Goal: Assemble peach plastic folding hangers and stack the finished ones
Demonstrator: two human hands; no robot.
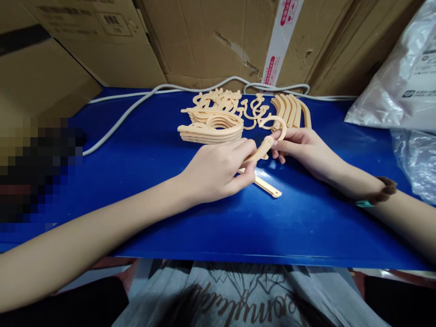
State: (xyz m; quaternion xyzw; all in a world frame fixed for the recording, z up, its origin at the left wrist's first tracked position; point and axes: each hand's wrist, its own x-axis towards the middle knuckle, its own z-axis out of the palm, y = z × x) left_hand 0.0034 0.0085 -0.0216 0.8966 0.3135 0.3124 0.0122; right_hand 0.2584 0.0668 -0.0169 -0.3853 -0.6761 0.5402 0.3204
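My left hand (218,168) is closed around a curved cream plastic hanger arm (262,149), its far end pointing to the right. In my right hand (301,141), thumb and fingers pinch a cream hanger hook (282,123). The base of the hook meets the tip of the hanger arm; whether they are joined, I cannot tell. A straight cream strip (268,187) sticks out below my left hand, its near end on the table and its other end hidden by the fingers. Just beyond my left hand lies a stack of curved hanger pieces (209,134).
Hooks are heaped (220,100) at the back, with several loose hooks (255,109) beside them. Hanger arms (288,111) lie in a row right of these. A white cable (126,122) crosses the blue table (211,231). Cardboard boxes (204,41) and a plastic bag (395,86) border it.
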